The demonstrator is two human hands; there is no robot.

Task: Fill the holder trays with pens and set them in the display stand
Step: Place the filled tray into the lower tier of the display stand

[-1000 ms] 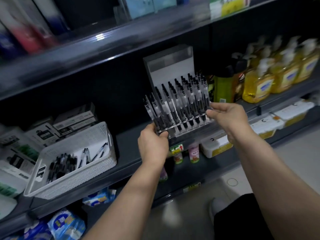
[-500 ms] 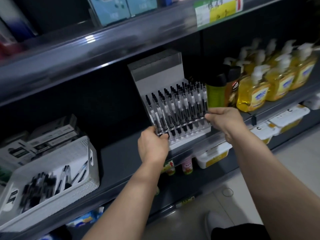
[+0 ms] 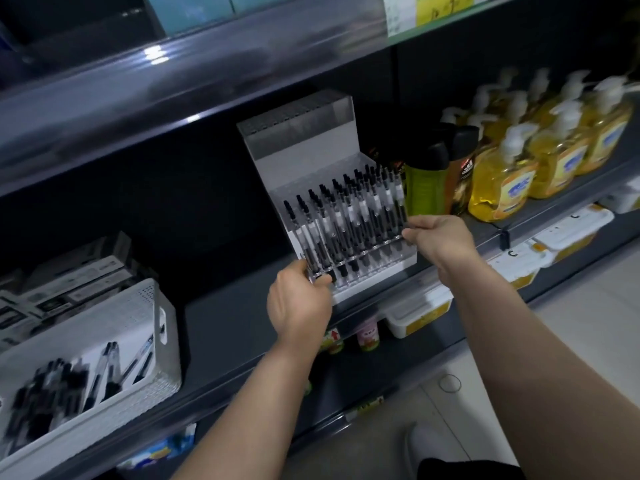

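Observation:
A clear holder tray (image 3: 360,261) packed with several black-and-clear pens (image 3: 349,216) leans inside the white display stand (image 3: 311,147) on the dark middle shelf. My left hand (image 3: 298,303) grips the tray's lower left corner, fingers curled round its edge. Its right end is pinched by my right hand (image 3: 440,237) between thumb and fingers. The tray's bottom sits low in the stand, near the stand's front lip (image 3: 374,282).
A white basket (image 3: 114,337) with loose pens stands at the left on the same shelf, boxes behind it. Green and dark bottles (image 3: 426,181) and yellow soap dispensers (image 3: 540,157) crowd the stand's right side. The upper shelf edge (image 3: 207,84) overhangs. Small containers sit below.
Both hands have carried the filled tray back and down from in front of the stand into it. The view has shifted right, so the basket now lies further left.

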